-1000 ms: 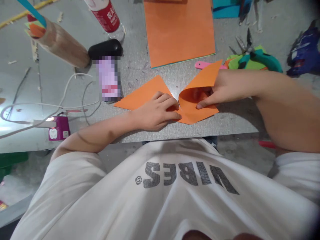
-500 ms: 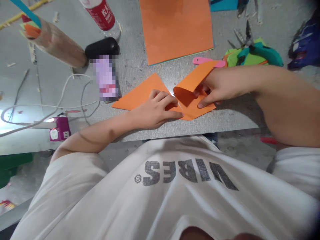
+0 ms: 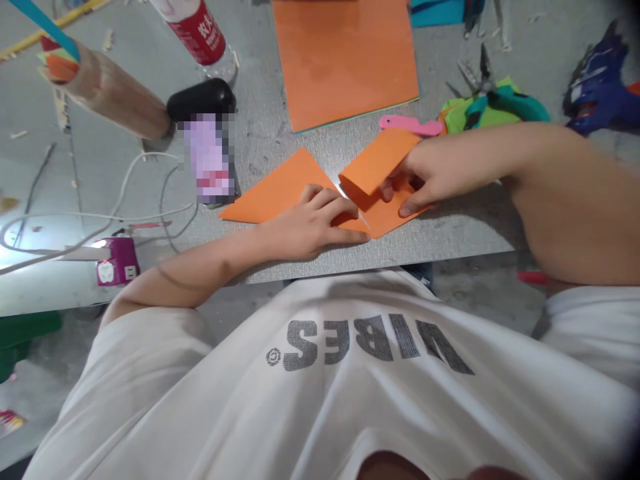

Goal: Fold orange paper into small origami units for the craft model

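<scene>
left hand [image 3: 317, 225] spread on orange paper [image 3: 280, 189] | curled flap [image 3: 379, 160] partly hides right hand [image 3: 427, 175], grip unclear | pink tool [image 3: 406, 125] near

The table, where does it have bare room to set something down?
The table is bare between the phone and the orange stack, and below the right hand, along the front edge. Crowded: around the cables and purple charger; around the pliers.

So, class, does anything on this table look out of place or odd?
Yes, mostly untidiness: pale scraps lie scattered on the table, looking like uncleared waste, and the pliers lie with jaws apart on coloured paper. I see no spill.
</scene>
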A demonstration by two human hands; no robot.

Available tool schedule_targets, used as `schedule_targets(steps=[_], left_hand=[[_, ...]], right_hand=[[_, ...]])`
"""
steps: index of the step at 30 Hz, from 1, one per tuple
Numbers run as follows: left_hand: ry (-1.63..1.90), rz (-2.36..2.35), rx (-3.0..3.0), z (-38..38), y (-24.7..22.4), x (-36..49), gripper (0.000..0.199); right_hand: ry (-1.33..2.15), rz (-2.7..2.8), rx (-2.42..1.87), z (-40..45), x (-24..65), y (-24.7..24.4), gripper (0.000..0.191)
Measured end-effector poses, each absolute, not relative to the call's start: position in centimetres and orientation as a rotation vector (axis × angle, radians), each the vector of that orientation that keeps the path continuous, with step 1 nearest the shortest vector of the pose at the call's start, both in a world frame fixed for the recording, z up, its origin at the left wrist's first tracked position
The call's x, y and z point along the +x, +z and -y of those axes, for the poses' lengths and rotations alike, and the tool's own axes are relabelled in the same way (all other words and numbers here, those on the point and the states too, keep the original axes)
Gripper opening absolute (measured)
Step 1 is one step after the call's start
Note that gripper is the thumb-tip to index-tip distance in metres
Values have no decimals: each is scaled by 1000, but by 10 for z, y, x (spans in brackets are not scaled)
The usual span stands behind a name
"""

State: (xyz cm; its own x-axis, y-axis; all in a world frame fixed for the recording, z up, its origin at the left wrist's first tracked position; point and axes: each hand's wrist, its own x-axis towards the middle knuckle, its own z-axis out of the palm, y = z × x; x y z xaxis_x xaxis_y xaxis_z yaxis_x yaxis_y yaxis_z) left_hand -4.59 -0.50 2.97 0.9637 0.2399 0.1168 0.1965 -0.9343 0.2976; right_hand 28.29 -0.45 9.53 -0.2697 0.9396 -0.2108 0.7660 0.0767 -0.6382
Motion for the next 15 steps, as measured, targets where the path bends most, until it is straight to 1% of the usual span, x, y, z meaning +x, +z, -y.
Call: schedule_targets(steps=[3, 7, 8, 9, 13, 14, 15], left_hand=[[220, -321, 2822, 4, 27, -46, 60], [270, -277, 2849, 2, 26, -44, 62], [289, -259, 2855, 2, 26, -44, 60], [309, -243, 2860, 1, 27, -43, 58], [362, -242, 2882, 1, 26, -39, 52], [352, -248, 2879, 0, 26, -38, 51], [338, -253, 2871, 0, 26, -38, 49]], right_hand=[[1051, 2126, -1687, 6, 288, 92, 39], [1374, 2404, -1525, -12, 297, 102, 28], [1386, 2459, -1469, -15, 297, 106, 26], [1345, 2489, -1408, -16, 295, 111, 32], [927, 2601, -1262, -15, 285, 117, 77], [794, 2631, -1237, -18, 284, 116, 83], [644, 2642, -1256, -25, 284, 116, 84]])
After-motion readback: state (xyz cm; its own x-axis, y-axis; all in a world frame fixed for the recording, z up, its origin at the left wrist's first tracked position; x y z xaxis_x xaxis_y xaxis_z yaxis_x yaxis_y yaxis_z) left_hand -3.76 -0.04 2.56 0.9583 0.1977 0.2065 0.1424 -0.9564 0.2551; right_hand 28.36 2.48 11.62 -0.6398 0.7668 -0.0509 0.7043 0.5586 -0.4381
